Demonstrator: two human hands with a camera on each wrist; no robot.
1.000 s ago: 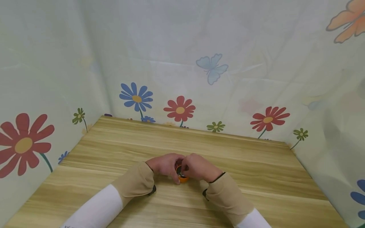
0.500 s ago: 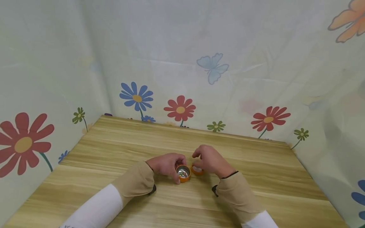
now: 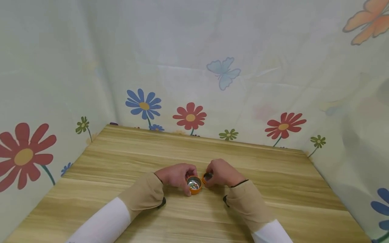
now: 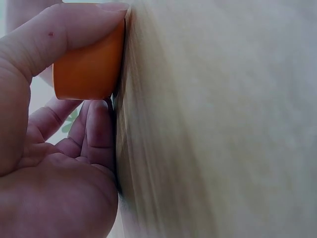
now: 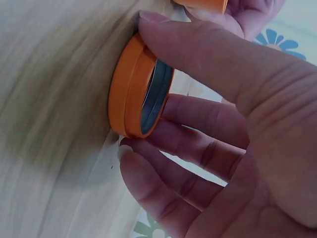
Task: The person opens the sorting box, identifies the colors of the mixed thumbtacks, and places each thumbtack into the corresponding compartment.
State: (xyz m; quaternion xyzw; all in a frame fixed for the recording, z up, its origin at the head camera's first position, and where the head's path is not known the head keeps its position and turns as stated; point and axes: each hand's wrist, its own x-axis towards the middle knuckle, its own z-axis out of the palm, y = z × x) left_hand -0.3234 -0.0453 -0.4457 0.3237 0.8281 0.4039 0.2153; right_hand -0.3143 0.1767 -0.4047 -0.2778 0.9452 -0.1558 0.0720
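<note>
My left hand [image 3: 176, 177] grips a small orange round tin [image 3: 194, 191] that stands upright on the table. Its mouth faces up, showing a silvery inside with small coloured shapes on the bottom, too small to name. In the left wrist view, the thumb [image 4: 74, 27] lies along the wall of the orange tin [image 4: 89, 74]. Just right of the tin, my right hand [image 3: 224, 173] holds an orange lid [image 3: 204, 179] between thumb and fingers. In the right wrist view, the lid [image 5: 121, 94] rests on the table, its metal inner side facing up toward the palm.
Both things sit near the middle of a wood-grain table [image 3: 146, 145]. Pale curtains with printed flowers [image 3: 190, 117] and butterflies [image 3: 224, 73] enclose its back and sides.
My right hand was over the tin, then moved right to the lid with its fingers spread. Now its fingers have closed around the lid. The left hand keeps holding the tin in place.
</note>
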